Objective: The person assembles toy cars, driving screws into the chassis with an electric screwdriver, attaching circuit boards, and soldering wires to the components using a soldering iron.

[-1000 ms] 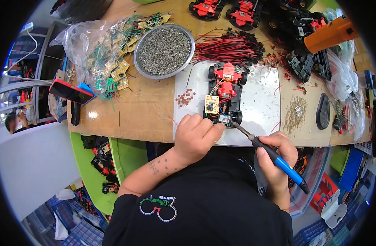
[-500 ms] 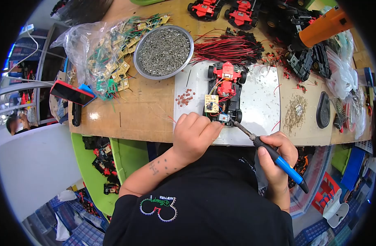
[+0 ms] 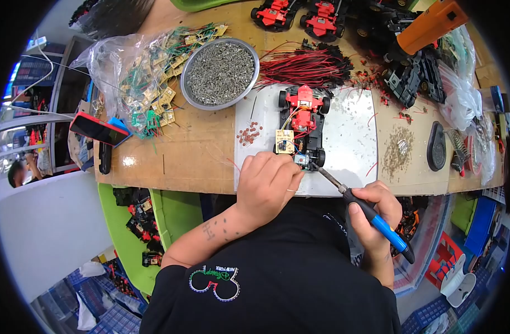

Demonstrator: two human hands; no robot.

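A soldering iron (image 3: 377,220) with a blue and black handle is in my right hand (image 3: 376,214), its metal tip touching or very near the lower end of a red and black toy car chassis (image 3: 303,119). My left hand (image 3: 268,183) is closed at the chassis's lower left, fingers pinched; what they hold is hidden, though a thin pale strand shows by the fingertips. A yellow circuit board (image 3: 284,141) with wires lies along the chassis's left side. Beneath the chassis is a white sheet (image 3: 344,145), with small brown discs (image 3: 249,134) on it.
A metal bowl of small screws (image 3: 220,73) stands behind, beside bagged circuit boards (image 3: 160,100). Red and black wires (image 3: 305,65) lie behind the chassis. An orange tool (image 3: 431,26) and more chassis (image 3: 405,83) are at the back right. A green bin (image 3: 177,217) sits below the table's edge.
The view has shifted slightly, so the table items appear a little further left. Both hands keep nearly the same pose, and the iron's tip stays by the chassis's lower end.
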